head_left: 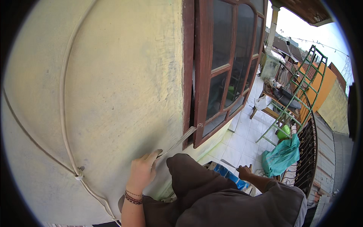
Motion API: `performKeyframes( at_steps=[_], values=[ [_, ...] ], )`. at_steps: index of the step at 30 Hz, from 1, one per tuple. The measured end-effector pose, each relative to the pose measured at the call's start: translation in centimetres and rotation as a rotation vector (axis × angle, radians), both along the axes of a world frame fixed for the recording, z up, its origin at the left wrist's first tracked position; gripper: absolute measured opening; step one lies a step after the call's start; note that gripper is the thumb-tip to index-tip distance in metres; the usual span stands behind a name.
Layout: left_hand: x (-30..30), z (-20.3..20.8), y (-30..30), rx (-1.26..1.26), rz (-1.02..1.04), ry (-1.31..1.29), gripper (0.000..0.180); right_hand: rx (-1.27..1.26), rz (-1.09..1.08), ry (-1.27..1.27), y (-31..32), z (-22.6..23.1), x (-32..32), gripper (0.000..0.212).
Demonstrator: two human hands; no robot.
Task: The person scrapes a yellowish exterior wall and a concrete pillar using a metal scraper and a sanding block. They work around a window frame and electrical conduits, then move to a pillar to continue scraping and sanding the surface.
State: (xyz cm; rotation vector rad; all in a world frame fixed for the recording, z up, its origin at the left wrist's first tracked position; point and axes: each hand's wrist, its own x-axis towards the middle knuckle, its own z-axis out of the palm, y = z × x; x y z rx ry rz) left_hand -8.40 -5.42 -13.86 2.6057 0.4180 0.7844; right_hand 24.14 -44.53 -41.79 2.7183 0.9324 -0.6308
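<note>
A person's left hand (141, 173) closes around one end of a long, flat strip-like tool (177, 142), its far end angled up to the lower corner of a red-brown window frame (197, 75); whether the two touch cannot be told. Beaded bracelets (134, 198) circle that wrist, close to a pale yellow wall (121, 83). The right hand (245, 172), on the far side of the person's dark-clothed knee (191, 170), grips a second, slimmer tool (228, 164), its blade pointing toward the wall, above a blue-and-white package (229, 176). Beyond, a crumpled teal sheet (281, 157) lies on white floor tiles (244, 138) near a bright green container (283, 132). A green ladder (303, 92) leans at a slant before a low wooden table (271, 112) bearing a white plastic bag (262, 103). At far left, a cream-coloured pipe (63, 83) runs down the wall.
</note>
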Motion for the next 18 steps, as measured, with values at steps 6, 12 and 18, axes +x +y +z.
performKeyframes(
  at_steps=[6,12,18],
  values=[
    [-0.9,-0.2,0.4,0.057,-0.077,-0.203,0.038,0.119,-0.138,-0.056,2.4,1.5,2.4,0.031],
    [1.8,-0.9,1.6,0.123,-0.05,-0.301,0.028,0.26,-0.168,-0.116,0.5,-3.1,4.1,0.028],
    [4.0,-1.0,2.2,0.29,0.112,-0.293,0.026,0.482,-0.391,-0.085,-2.6,-11.0,1.5,0.029]
  ],
)
